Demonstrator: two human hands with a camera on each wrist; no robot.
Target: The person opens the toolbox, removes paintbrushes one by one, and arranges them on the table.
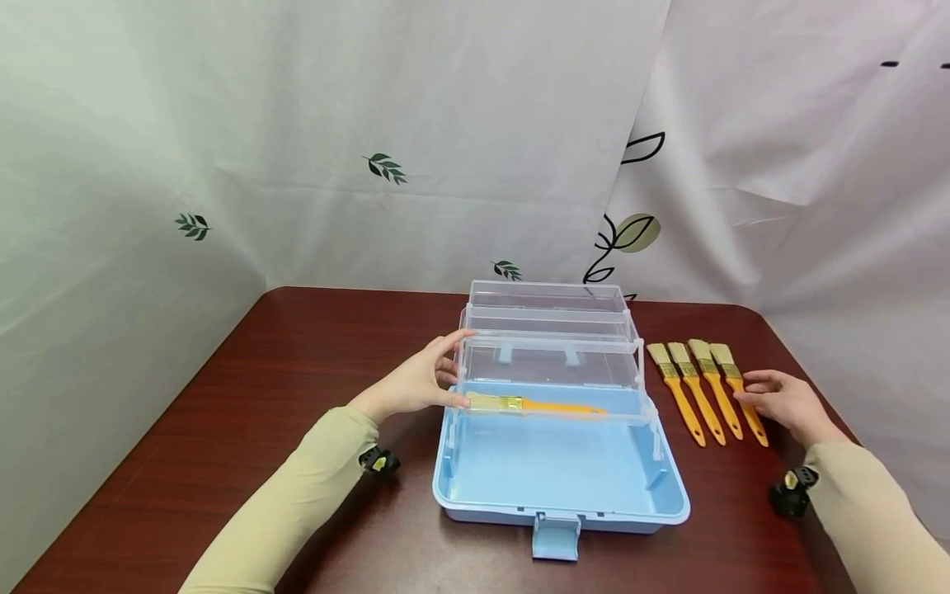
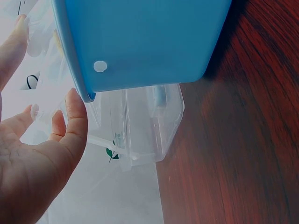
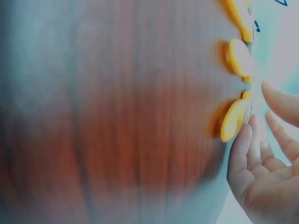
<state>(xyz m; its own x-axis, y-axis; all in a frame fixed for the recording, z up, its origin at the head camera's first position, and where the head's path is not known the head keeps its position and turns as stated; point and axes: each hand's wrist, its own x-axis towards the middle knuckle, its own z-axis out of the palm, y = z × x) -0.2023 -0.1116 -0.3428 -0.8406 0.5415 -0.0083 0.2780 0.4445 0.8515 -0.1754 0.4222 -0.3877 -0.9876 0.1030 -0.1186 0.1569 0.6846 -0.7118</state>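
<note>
In the head view, my left hand (image 1: 429,374) is at the left end of the clear tiered trays (image 1: 552,363), thumb at the front edge and index finger on the upper rim, gripping that end. A paintbrush (image 1: 552,407) with a yellow handle lies in the lowest clear tray, above the blue box (image 1: 549,470). The left wrist view shows the fingers beside the box's outer wall (image 2: 149,42). My right hand (image 1: 788,402) reaches around the rightmost paintbrush (image 1: 745,396), fingers parted, fingertips right at its handle. In the right wrist view, yellow handle ends (image 3: 232,122) lie close to those fingers.
Three more paintbrushes (image 1: 696,388) lie side by side right of the box, bristles toward the back. The box's front latch (image 1: 556,538) hangs down over the brown table (image 1: 356,544). A white patterned curtain (image 1: 416,148) stands behind the table and along its sides.
</note>
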